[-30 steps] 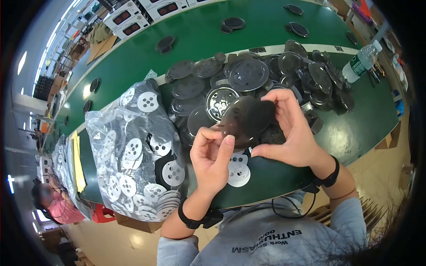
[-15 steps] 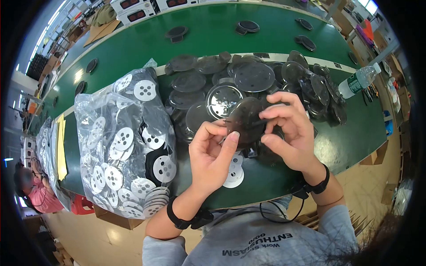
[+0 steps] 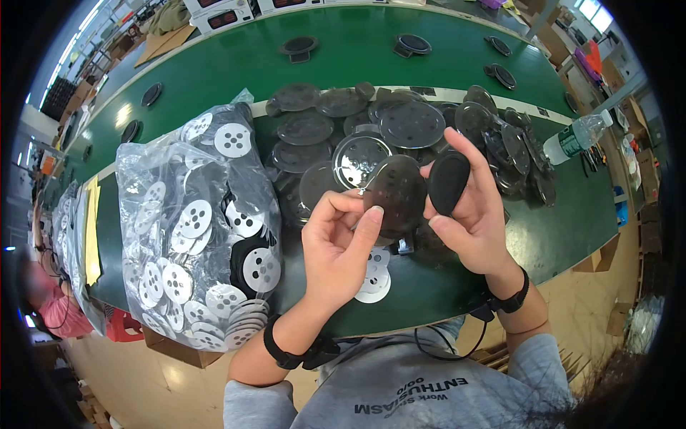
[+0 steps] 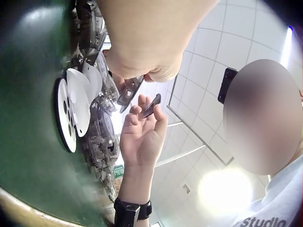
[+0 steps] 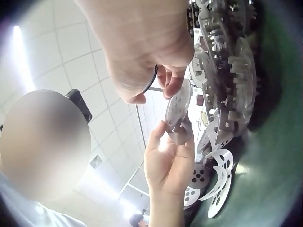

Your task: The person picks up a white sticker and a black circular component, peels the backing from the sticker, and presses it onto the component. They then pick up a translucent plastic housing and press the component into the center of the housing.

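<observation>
My left hand (image 3: 336,247) pinches the edge of a translucent dark plastic disc (image 3: 394,194), thumb in front. Small raised features show on that disc (image 5: 179,101) in the right wrist view. Just right of it, my right hand (image 3: 475,214) holds a matt black round disc (image 3: 449,182), tilted up between thumb and fingers. This black disc (image 4: 152,105) appears thin and slightly dished in the left wrist view. Below the hands, several white discs with holes (image 3: 375,279) lie overlapped on the green table (image 3: 321,300).
Behind the hands is a heap of dark translucent plastic discs (image 3: 413,123). A clear bag (image 3: 207,222) of white holed discs stands left. A water bottle (image 3: 577,136) is at right. Finished-looking black round pieces (image 3: 413,45) sit spaced along the far green surface, near boxes (image 3: 221,18).
The black disc overlapped the translucent disc one second ago; now it is beside it, tilted up in my right hand. My left hand keeps its pinch on the translucent disc.
</observation>
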Available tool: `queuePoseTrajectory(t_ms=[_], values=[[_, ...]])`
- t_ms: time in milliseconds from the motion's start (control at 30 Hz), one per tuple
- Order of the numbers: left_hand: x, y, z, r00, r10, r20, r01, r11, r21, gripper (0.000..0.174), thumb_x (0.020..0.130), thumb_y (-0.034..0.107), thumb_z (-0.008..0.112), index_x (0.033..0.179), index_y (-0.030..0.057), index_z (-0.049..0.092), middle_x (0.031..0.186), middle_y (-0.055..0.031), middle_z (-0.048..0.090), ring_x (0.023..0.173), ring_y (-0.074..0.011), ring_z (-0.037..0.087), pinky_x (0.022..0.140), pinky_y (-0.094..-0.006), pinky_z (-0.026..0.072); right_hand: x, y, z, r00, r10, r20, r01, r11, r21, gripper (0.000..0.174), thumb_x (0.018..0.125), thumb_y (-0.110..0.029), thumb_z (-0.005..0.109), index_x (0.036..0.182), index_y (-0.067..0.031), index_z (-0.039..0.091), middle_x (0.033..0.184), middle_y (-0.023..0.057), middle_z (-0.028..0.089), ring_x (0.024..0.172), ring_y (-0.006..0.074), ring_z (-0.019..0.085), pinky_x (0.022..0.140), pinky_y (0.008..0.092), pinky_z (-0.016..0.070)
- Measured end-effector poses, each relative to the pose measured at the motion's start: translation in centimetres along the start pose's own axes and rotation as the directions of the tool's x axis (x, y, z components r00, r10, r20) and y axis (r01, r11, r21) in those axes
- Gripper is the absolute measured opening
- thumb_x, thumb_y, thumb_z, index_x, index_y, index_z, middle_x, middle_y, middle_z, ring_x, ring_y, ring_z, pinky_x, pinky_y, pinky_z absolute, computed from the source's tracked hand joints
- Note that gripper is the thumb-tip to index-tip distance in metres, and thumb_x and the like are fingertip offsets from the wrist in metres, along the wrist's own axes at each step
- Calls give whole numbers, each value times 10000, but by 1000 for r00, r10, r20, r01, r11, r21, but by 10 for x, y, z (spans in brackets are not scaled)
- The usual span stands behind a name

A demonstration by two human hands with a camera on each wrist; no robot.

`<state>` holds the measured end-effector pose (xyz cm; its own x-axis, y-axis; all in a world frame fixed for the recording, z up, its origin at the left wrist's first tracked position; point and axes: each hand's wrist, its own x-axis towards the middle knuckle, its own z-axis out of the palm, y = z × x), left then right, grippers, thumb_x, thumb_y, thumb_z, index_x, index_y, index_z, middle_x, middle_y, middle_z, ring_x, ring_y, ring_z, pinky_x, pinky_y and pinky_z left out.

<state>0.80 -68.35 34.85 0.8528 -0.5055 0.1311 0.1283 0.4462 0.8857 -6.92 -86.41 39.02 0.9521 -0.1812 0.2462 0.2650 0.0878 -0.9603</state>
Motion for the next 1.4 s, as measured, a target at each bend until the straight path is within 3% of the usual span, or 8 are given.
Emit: queuePoseTrajectory(t_ms=[200, 333, 500, 600, 700, 867, 1167, 1400], values=[[0, 1, -1, 1000, 1, 8, -1, 1000, 3, 100, 953, -43, 615, 984, 4, 533, 1136, -100, 635, 1060, -121, 618, 922, -258, 488, 1, 4, -17, 984, 31, 174, 0, 984, -179, 775, 898, -111, 610, 1553, 47, 227, 1366, 104, 432, 1227, 172, 490, 1056, 334, 390], [0, 2, -1, 1000, -2, 1, 2, 999, -37, 99, 955, -42, 614, 984, 5, 532, 1131, -94, 634, 1048, -114, 618, 903, -253, 496, 2, 1, -6, 996, 59, 65, -59, 998, 9, 739, 914, -153, 614, 1537, 32, 262, 1366, 106, 470, 1201, 161, 496, 1038, 325, 399], [0, 1, 0, 1000, -6, 5, 7, 999, -41, 106, 954, -41, 616, 984, 10, 529, 1123, -83, 633, 1039, -108, 618, 892, -248, 499, 2, 1, -8, 995, 62, 74, -63, 998, 19, 649, 907, -212, 639, 1460, 22, 393, 1336, 102, 484, 1183, 165, 497, 1009, 320, 405], [0, 1, -1, 1000, -18, 6, 19, 999, -40, 112, 951, -40, 622, 982, 12, 529, 1118, -73, 627, 1033, -100, 611, 888, -246, 498, 4, 12, -22, 987, -80, 143, 109, 971, -212, 599, 880, -202, 657, 1407, 26, 488, 1274, 93, 485, 1136, 167, 493, 956, 311, 412], [0, -1, -1, 1000, -15, -4, 15, 999, -46, 122, 943, -46, 632, 986, 10, 533, 1101, -63, 618, 1032, -93, 602, 869, -243, 502, 4, 6, -15, 993, -37, 111, 57, 982, -182, 542, 863, -157, 649, 1358, 39, 548, 1223, 85, 476, 1099, 166, 483, 916, 309, 414], [-2, 1, -1, 999, -47, 10, 48, 993, -104, 158, 916, -82, 648, 993, 4, 540, 1067, -53, 607, 1049, -102, 600, 835, -250, 539, 4, 10, -13, 993, -46, 109, 66, 980, -189, 525, 877, -91, 621, 1374, 49, 528, 1233, 96, 482, 1097, 160, 491, 928, 296, 414], [-2, 0, 0, 993, -58, 104, 82, 967, -242, 338, 876, -119, 668, 1182, -40, 550, 1166, -129, 639, 1086, -162, 630, 897, -319, 590, 3, 16, -9, 993, -100, 69, 112, 977, -180, 511, 906, -56, 627, 1379, 61, 476, 1232, 97, 496, 1080, 163, 507, 960, 306, 420], [-3, -2, 2, 992, -84, 95, 107, 959, -263, 345, 874, -113, 675, 1187, -50, 544, 1147, -128, 652, 1096, -163, 633, 895, -314, 592, 3, 18, -11, 988, -142, 65, 152, 965, -213, 497, 894, -25, 659, 1355, 52, 488, 1218, 98, 513, 1060, 152, 526, 953, 299, 420]])
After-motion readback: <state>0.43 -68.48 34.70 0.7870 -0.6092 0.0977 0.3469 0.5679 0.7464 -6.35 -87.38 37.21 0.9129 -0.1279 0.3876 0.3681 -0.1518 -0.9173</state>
